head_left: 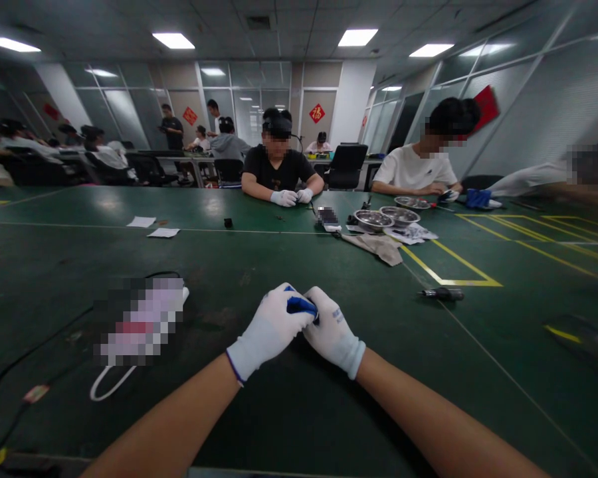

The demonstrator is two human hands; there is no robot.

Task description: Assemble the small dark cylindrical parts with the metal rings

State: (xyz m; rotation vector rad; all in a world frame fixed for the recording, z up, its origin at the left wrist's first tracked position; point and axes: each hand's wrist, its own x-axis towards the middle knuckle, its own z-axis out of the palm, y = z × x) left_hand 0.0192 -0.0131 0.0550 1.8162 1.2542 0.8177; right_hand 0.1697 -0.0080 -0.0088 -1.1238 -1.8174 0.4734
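Both my hands meet in the middle of the view, just above the green table (204, 265), in white gloves with blue finger coating. My left hand (273, 324) is closed, its thumb and fingers pinched toward the other hand. My right hand (333, 326) is curled closed against it. A sliver of something small and dark shows between the fingertips, mostly hidden, so its kind cannot be made out. The nearest loose thing to my right is a dark screwdriver-like tool (442, 293) lying on the table. On my left lies a blurred-out, pale purple device (147, 318) with a white strap.
A black cable (17, 362) runs along the left. Ahead are metal bowls (373, 220), a beige cloth (379, 247), a phone-like device (327, 219), white papers (163, 233) and a small black block (228, 223). Co-workers sit across the table; yellow tape (471, 283) marks the right.
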